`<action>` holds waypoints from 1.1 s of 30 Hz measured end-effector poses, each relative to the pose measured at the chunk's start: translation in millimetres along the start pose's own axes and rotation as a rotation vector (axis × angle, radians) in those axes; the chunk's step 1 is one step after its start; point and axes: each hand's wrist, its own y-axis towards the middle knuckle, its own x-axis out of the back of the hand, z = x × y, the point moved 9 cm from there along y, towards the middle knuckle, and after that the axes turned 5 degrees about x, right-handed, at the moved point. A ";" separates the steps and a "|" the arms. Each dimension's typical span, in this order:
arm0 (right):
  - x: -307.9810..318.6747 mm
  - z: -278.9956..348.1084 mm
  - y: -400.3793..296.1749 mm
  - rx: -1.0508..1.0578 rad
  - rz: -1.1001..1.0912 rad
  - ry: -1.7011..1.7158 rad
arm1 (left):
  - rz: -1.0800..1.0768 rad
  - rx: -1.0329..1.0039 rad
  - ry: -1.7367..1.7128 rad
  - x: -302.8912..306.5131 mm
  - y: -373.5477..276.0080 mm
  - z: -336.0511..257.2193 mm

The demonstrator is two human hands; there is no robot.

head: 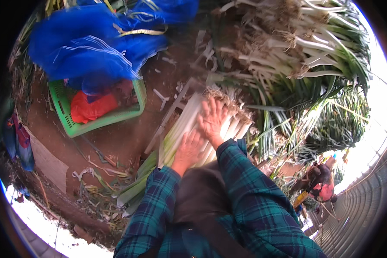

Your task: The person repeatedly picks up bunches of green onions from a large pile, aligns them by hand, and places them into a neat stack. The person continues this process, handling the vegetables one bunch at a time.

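Note:
In front of me lies a row of leeks, white stalks side by side. Their roots point away from me to the upper right, and the green leaves trail to the lower left. Flat on the white stalks, near the root end, rests my right hand with its fingers spread. My left hand lies palm down lower on the same stalks, close to my body. Neither hand is closed around a stalk. A narrow frame edge runs along the left side of the row.
A large heap of leeks fills the upper right, with more leafy bundles below it. On the left stands a green plastic crate holding a red bag. Blue mesh hangs over the crate. Another person is at the right.

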 end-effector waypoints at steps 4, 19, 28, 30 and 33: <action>14.8 12.7 1.4 0.185 0.015 0.036 | -0.007 0.023 0.021 -2.9 -10.8 3.0; 8.7 -12.0 9.7 0.226 0.047 0.137 | 0.001 0.139 -0.034 1.9 -0.3 -6.6; 3.4 -16.9 15.1 0.234 0.030 0.158 | -0.085 0.243 0.076 -11.6 6.5 -19.6; 9.1 -14.1 7.1 0.255 0.007 0.157 | -0.110 0.232 0.080 -8.0 4.1 -23.4; 5.3 -17.8 15.4 0.220 0.038 0.236 | -0.106 0.249 0.103 -11.8 10.3 -18.1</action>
